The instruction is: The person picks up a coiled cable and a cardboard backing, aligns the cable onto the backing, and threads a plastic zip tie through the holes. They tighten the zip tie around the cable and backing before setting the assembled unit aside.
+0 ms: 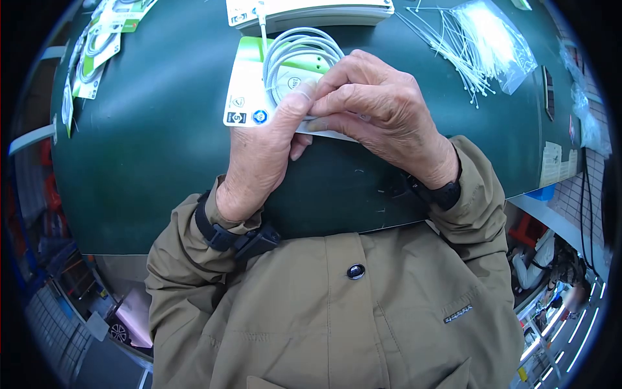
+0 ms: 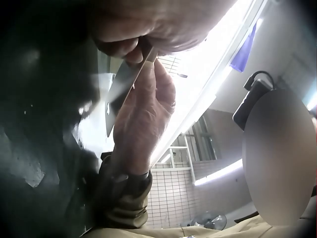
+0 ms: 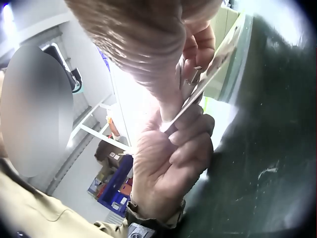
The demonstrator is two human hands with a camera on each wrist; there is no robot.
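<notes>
A white and green card (image 1: 243, 84) with a coiled pale cable (image 1: 304, 42) lying on it is held over the green table in the head view. My left hand (image 1: 265, 142) grips the card's lower edge, thumb on top and fingers beneath. The fingertips of my right hand (image 1: 389, 107) pinch at the coil's lower right, close to the left thumb; what lies between them is too small to tell. The right wrist view shows the card (image 3: 210, 74) edge-on, with left fingers (image 3: 190, 139) curled under it.
Behind the card stands a stack of white cards (image 1: 311, 13). White cable ties (image 1: 453, 48) spill from a clear bag (image 1: 512, 55) at the back right. Several packaged cables (image 1: 97, 48) lie at the back left. The table's front edge runs along the jacket.
</notes>
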